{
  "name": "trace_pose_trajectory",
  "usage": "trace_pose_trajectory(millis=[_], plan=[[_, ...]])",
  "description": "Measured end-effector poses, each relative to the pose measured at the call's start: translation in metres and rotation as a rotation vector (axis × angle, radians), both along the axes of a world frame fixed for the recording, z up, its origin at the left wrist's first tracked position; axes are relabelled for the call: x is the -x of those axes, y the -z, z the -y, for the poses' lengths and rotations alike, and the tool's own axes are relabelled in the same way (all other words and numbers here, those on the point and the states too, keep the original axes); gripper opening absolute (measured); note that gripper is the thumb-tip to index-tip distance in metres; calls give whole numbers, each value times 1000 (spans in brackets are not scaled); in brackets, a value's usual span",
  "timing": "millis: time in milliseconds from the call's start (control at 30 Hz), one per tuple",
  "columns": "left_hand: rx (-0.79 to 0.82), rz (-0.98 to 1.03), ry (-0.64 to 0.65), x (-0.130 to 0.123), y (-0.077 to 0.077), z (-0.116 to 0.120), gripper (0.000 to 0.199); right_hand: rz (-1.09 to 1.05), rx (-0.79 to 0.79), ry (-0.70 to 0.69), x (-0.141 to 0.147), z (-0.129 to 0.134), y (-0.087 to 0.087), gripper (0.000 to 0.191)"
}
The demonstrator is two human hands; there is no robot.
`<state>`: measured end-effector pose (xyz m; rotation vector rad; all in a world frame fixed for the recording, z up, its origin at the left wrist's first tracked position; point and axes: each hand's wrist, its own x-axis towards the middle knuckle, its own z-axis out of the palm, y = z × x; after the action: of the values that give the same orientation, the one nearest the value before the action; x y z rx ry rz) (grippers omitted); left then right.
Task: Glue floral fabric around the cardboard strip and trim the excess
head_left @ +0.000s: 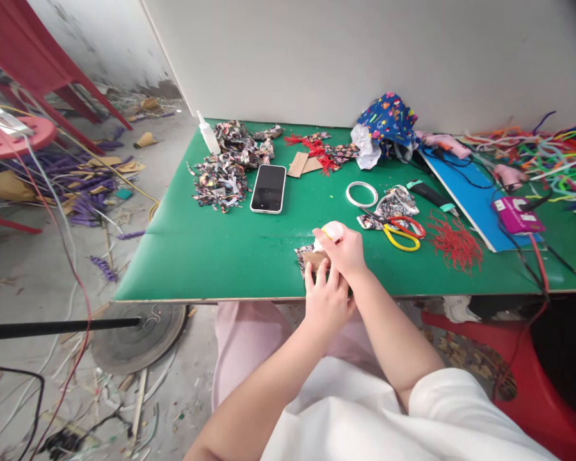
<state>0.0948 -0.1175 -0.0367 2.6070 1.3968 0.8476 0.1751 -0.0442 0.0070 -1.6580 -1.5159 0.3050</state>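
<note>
My right hand point(348, 253) is closed around a white glue bottle point(335, 230), tipped nozzle-down over a brown cardboard piece point(315, 257). Under that cardboard lies patterned fabric point(300, 256), its edge showing on the left. My left hand point(325, 293) rests with spread fingers on the near side of the cardboard, at the table's front edge. To the right are scissors point(399, 232) with red and yellow handles, partly over a patterned fabric scrap point(399, 200). A roll of white tape point(361, 194) sits just behind them.
On the green table point(211, 256) lie a phone point(268, 189), fabric bundles point(221, 182), a second bottle point(208, 134), red threads point(456, 242), a cutter point(431, 196) and a blue board point(465, 195). Cables point(532, 272) hang over the right front edge. A white panel point(288, 57) stands behind.
</note>
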Motion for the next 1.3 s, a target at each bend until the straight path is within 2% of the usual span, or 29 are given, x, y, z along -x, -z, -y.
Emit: trace_pose_trajectory(millis=[300, 1300], plan=[[-10, 11, -31, -2, 1, -1, 43, -68, -16, 25, -12, 3, 3, 37], [3, -43, 0, 0, -3, 0, 48, -5, -96, 187, -55, 10, 3, 36]])
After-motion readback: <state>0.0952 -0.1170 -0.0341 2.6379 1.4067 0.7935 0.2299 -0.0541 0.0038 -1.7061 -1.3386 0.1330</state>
